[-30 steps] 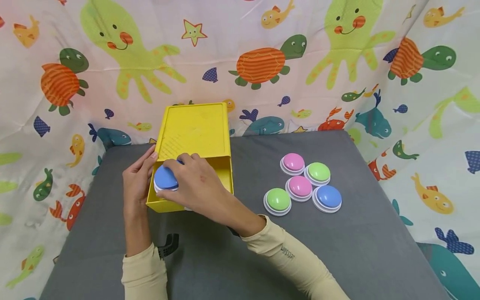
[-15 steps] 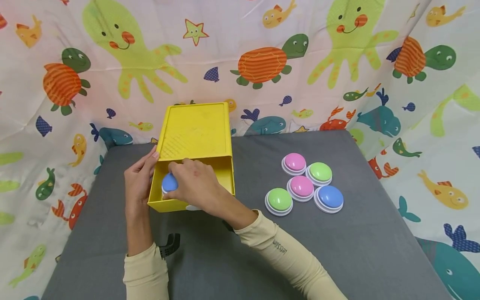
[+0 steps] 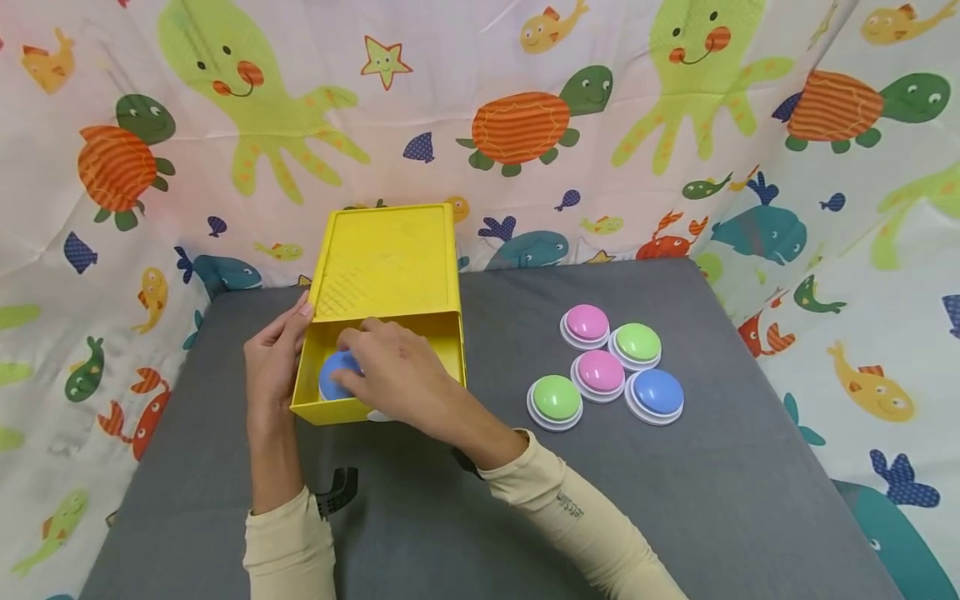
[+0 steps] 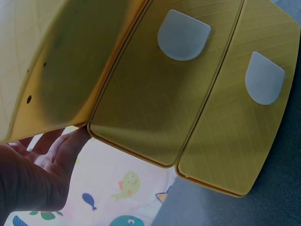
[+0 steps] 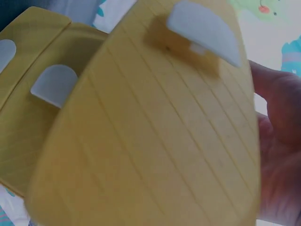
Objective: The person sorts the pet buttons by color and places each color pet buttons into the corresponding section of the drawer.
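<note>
A yellow drawer unit (image 3: 386,262) stands at the back left of the grey table with its top drawer (image 3: 322,412) pulled out. Inside the drawer's left part lies a blue-domed push button (image 3: 335,379). Over it is my right hand (image 3: 401,371), thumb overlapping the dome and fingers bent above its far side; the hand covers the button's right part. My left hand (image 3: 273,367) rests along the unit's left side, its fingers (image 4: 66,150) fairly straight against the corner in the left wrist view.
Several round push buttons with white bases, including a pink one (image 3: 600,371), a green one (image 3: 555,398) and a blue one (image 3: 656,393), lie right of the unit. Lower drawers with white pulls (image 4: 183,35) are closed. A patterned cloth (image 3: 420,50) hangs behind.
My right hand has lowered the blue button from above the drawer's left edge down into it. The thumb has come from the button's base to over its dome. My left hand stays put.
</note>
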Tool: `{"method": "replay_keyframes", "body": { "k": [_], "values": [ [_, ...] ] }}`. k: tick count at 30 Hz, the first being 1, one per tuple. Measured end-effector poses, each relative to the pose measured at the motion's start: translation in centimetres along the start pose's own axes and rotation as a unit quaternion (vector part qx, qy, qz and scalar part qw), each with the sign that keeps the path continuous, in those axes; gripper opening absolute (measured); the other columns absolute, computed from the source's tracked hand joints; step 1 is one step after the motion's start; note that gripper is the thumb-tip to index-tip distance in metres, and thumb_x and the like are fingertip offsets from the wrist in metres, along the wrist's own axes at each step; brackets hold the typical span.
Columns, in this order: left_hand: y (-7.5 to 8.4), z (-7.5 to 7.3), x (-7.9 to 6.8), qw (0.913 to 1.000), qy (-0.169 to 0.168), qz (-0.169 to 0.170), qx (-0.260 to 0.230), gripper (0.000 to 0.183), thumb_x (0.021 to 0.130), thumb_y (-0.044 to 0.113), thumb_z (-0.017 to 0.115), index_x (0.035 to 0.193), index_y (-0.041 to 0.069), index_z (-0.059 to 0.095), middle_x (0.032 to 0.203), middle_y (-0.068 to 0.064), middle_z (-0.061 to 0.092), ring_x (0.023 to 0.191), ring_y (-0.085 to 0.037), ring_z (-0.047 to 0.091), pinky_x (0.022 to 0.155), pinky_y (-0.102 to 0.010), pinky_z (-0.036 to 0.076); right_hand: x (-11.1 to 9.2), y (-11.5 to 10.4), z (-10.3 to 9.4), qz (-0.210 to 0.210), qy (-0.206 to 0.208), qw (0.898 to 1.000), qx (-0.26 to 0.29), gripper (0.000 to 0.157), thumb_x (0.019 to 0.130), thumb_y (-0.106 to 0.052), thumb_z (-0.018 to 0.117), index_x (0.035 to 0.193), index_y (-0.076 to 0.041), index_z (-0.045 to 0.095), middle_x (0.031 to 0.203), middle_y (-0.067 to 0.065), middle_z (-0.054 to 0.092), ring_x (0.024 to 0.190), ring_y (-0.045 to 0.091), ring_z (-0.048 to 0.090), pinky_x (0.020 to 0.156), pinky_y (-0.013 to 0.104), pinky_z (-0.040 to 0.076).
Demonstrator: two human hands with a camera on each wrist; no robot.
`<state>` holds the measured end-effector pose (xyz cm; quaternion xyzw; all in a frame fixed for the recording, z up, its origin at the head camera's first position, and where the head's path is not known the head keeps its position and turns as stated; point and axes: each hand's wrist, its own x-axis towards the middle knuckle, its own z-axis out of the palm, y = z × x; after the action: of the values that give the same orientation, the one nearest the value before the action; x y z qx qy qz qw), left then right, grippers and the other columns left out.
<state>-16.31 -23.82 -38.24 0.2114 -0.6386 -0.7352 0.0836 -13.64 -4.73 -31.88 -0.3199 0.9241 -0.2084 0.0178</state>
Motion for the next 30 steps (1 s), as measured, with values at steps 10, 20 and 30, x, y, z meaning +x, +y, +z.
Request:
{"method": "replay_keyframes", "body": {
  "k": [10,20,30],
  "values": [
    [-0.2,-0.1,-0.1,0.9999,0.005,0.005,0.009,0.06,0.087,0.051,0.081,0.14,0.027,0.067,0.149,0.013,0.063,0.142,-0.019,0.059,0.102,-0.022,0.055,-4.1,1.9,-2.1,0.023,0.138,0.987,0.081,0.024,0.098,-0.03,0.075,0.115,-0.013,0.077,0.112,0.003,0.076,0.092,0.015,0.068,0.085,0.024,0.061],
    [0.2,-0.3,0.0,1.0,0.005,0.001,0.006,0.058,0.087,0.05,0.082,0.139,0.027,0.068,0.147,0.012,0.065,0.138,-0.017,0.062,0.094,-0.016,0.057,-6.7,4.5,-1.8,0.076,0.201,0.972,0.099,0.016,0.096,-0.022,0.076,0.108,-0.011,0.078,0.106,0.005,0.076,0.091,0.02,0.07,0.086,0.03,0.064],
    [0.0,0.1,-0.1,0.9999,0.008,-0.007,0.009,0.061,0.083,0.054,0.083,0.138,0.031,0.068,0.148,0.009,0.064,0.134,-0.018,0.065,0.091,-0.015,0.057,-8.3,6.5,-2.1,0.036,0.236,0.958,0.157,0.013,0.094,-0.011,0.077,0.107,-0.007,0.077,0.104,0.007,0.076,0.094,0.021,0.072,0.089,0.034,0.065]
  ]
}}
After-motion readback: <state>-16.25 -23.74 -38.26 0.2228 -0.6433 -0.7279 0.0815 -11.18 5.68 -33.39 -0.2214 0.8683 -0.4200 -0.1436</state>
